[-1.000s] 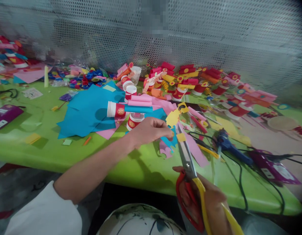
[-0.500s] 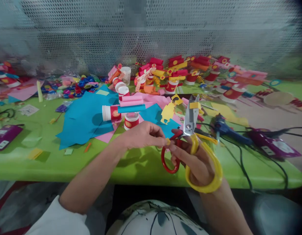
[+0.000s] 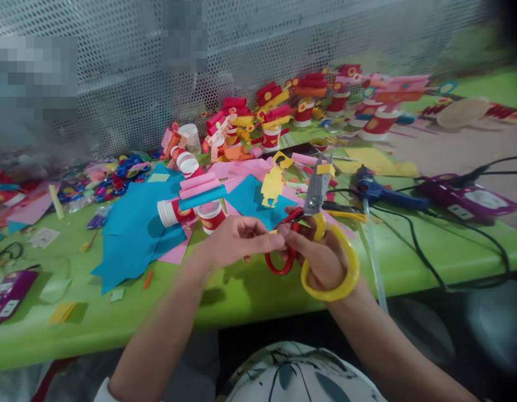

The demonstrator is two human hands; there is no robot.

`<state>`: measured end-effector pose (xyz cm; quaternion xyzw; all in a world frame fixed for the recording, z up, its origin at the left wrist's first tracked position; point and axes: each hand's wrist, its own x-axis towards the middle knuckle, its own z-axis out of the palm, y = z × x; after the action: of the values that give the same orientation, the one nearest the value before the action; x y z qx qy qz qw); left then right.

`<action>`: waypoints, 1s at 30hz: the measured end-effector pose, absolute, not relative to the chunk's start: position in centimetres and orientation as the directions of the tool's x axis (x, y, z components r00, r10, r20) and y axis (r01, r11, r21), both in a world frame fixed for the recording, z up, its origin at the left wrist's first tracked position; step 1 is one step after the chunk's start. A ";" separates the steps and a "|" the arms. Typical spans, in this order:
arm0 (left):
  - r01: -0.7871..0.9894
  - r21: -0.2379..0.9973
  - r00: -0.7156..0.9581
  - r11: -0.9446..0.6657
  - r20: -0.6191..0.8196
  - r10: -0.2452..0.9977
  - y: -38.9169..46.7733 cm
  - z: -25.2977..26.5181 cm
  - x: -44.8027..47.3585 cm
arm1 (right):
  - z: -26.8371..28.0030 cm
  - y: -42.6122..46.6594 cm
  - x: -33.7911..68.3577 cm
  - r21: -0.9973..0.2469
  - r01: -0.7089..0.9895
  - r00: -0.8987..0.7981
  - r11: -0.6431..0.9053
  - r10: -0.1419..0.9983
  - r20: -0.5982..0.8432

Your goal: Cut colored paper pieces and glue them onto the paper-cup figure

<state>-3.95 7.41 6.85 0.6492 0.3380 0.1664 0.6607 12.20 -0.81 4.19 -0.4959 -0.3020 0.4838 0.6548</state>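
My right hand point(image 3: 325, 258) is closed around a pair of scissors point(image 3: 316, 192) with one red and one yellow handle loop; the blades point up and away. A small yellow paper bit point(image 3: 325, 168) rests across the blades near the tips. My left hand point(image 3: 237, 243) is closed in a pinch on a small yellow paper piece point(image 3: 274, 231), mostly hidden by the fingers. Its fingertips meet those of my right hand beside the red loop. Just beyond lies a cut-up yellow paper sheet point(image 3: 273, 184) over blue paper point(image 3: 250, 198).
A red-and-white paper cup point(image 3: 211, 216) and a cup with rolled paper tubes point(image 3: 200, 190) stand left of centre. A blue glue gun point(image 3: 388, 192) lies right, with black cables and a purple box point(image 3: 472, 198). Several finished paper-cup models point(image 3: 271, 125) line the back by the perforated metal screen point(image 3: 258, 50).
My view has tilted and turned a little to the right. Both hands stay together; the yellow piece shows less between the fingers now.
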 end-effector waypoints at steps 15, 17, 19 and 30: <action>0.037 0.988 0.543 0.148 -0.144 0.827 7.2 5.8 -3.2 | 4.4 -1.0 13.3 -0.755 -0.647 0.152 -0.106 0.952 -0.264; -0.013 0.980 0.505 0.200 -0.166 0.847 7.2 5.9 -2.9 | 5.1 -1.6 14.0 -0.686 -0.713 0.072 -0.145 0.958 -0.277; -0.058 0.965 0.472 0.255 -0.198 0.859 7.2 5.9 -2.7 | 5.6 -2.4 14.8 -0.557 -0.809 -0.053 -0.185 0.968 -0.245; -0.194 0.890 0.412 0.414 -0.309 0.857 7.0 5.7 -2.3 | 4.1 -4.0 16.7 -0.274 -0.846 -0.484 -0.457 0.875 0.036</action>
<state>-2.31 7.04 5.71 0.4067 0.4078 0.3575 0.7352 16.69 -4.02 4.06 -0.0550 -0.1281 0.8517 0.5051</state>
